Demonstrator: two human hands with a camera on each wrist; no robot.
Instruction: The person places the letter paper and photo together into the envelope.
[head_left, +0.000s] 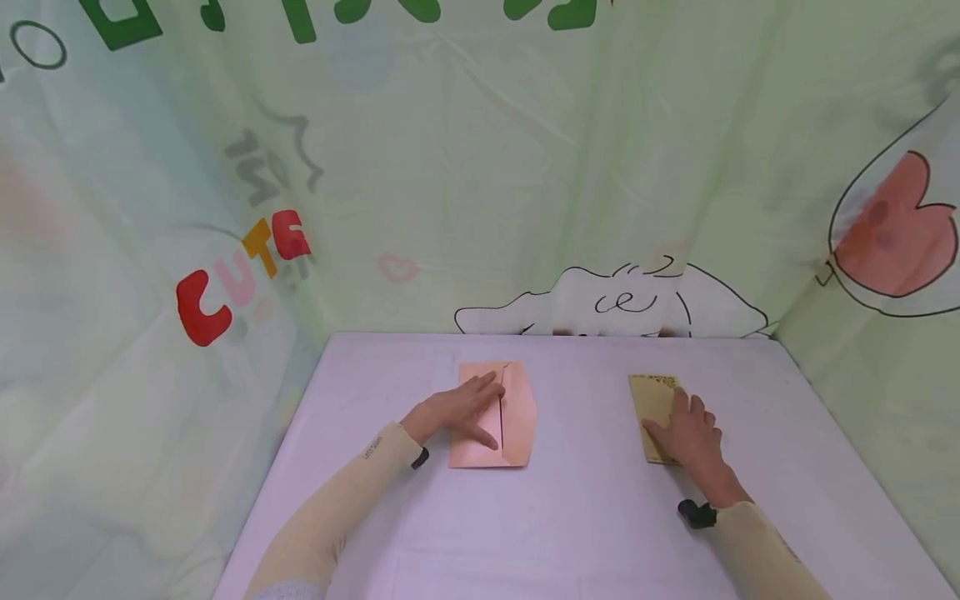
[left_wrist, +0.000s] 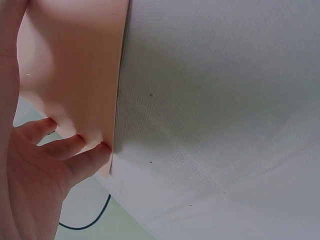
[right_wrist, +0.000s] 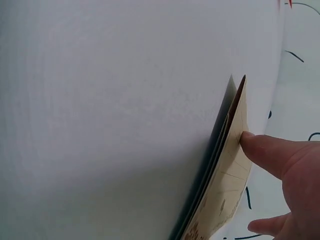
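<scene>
A pink envelope (head_left: 517, 425) lies on the table under my left hand (head_left: 457, 412), its pointed flap unfolded to the right. The spread fingers and thumb of that hand rest on the envelope. In the left wrist view, fingertips (left_wrist: 102, 147) touch the envelope (left_wrist: 75, 65) near its edge. Further right, a tan folded card (head_left: 651, 404) with dark printed decoration lies under my right hand (head_left: 693, 437). The right wrist view shows the thumb (right_wrist: 260, 147) touching the face of the card (right_wrist: 232, 170), whose layered edges stand slightly apart. Some right fingers reach past the card's right edge.
Both things lie on a table with a pale lilac cloth (head_left: 577, 517). A printed curtain (head_left: 525, 167) with drawings and letters rises behind the table and along both sides. Dark wrist straps (head_left: 699, 514) are on both arms.
</scene>
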